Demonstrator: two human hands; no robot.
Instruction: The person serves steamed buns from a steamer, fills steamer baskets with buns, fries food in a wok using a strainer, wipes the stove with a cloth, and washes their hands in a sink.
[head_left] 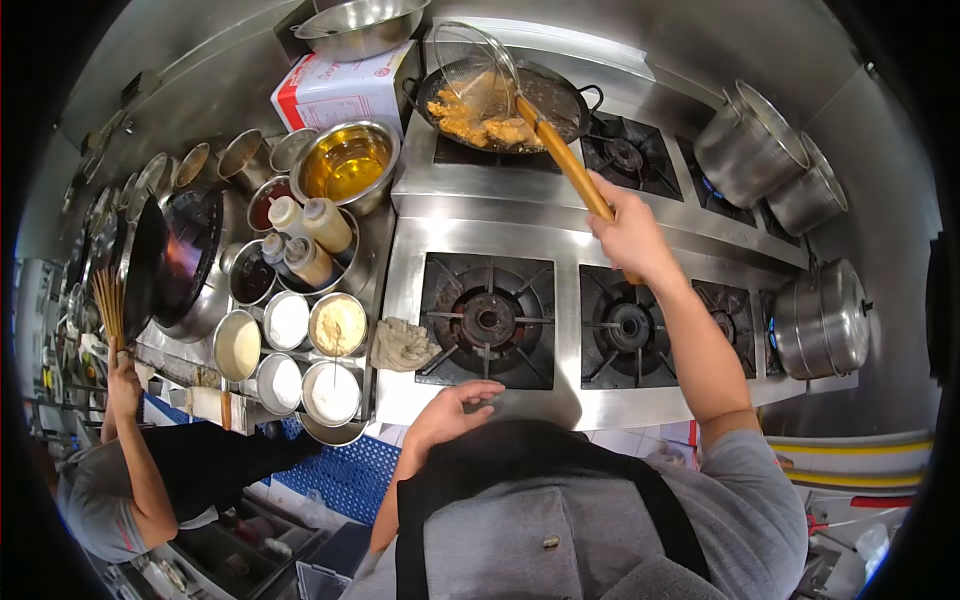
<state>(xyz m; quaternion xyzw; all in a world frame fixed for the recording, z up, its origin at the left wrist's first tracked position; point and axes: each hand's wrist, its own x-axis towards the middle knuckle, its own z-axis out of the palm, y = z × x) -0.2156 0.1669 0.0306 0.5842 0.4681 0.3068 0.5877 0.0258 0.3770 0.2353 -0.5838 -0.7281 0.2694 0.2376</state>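
Observation:
My right hand [628, 232] is wrapped round the wooden handle [568, 160] of a wire strainer [476, 72]. The strainer's mesh basket is over the left side of a black wok [555, 105] on the back burner. Orange-brown fried pieces [460, 122] lie in dark bubbling oil under and beside the mesh. My left hand [455, 410] is empty at the stove's front edge, its fingers apart, in front of the front left burner [487, 318]. A crumpled grey cloth [403, 345] lies just beyond it, to the left.
Left of the stove stand squeeze bottles [327, 225], several bowls of powders [332, 393] and a bowl of yellow oil [347, 167]. Steel pots [750, 145] line the right side. A co-worker [125, 480] holds a bamboo whisk [108, 305] by another wok at far left.

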